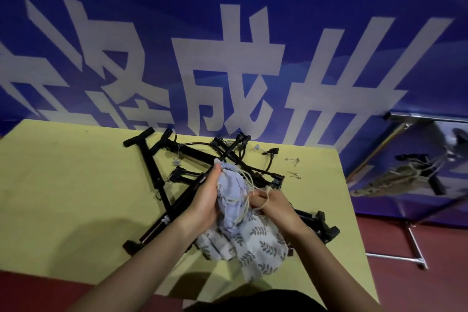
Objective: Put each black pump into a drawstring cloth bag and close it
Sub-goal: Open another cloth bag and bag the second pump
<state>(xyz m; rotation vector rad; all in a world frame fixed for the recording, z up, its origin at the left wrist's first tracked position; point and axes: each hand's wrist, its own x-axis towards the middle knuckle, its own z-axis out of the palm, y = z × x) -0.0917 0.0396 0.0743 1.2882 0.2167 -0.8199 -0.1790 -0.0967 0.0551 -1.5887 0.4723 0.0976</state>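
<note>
A pale blue-grey drawstring bag (231, 192) stands upright above the yellow table (63, 197), its mouth gathered tight at the top. My left hand (205, 200) grips the bag's left side. My right hand (272, 201) pinches the beige drawstring cords (249, 186) beside the bag. Under it lies a heap of leaf-print cloth bags (253, 243). Several black pumps (152, 172) with T-handles and hoses lie crossed on the table behind and beneath my hands. What the held bag contains is hidden.
Small metal needle adapters (292, 160) lie on the table at the right. A blue banner with large white characters (228, 71) hangs behind the table. At the right stands a second metal-framed table (417, 258) carrying a pump and cloth.
</note>
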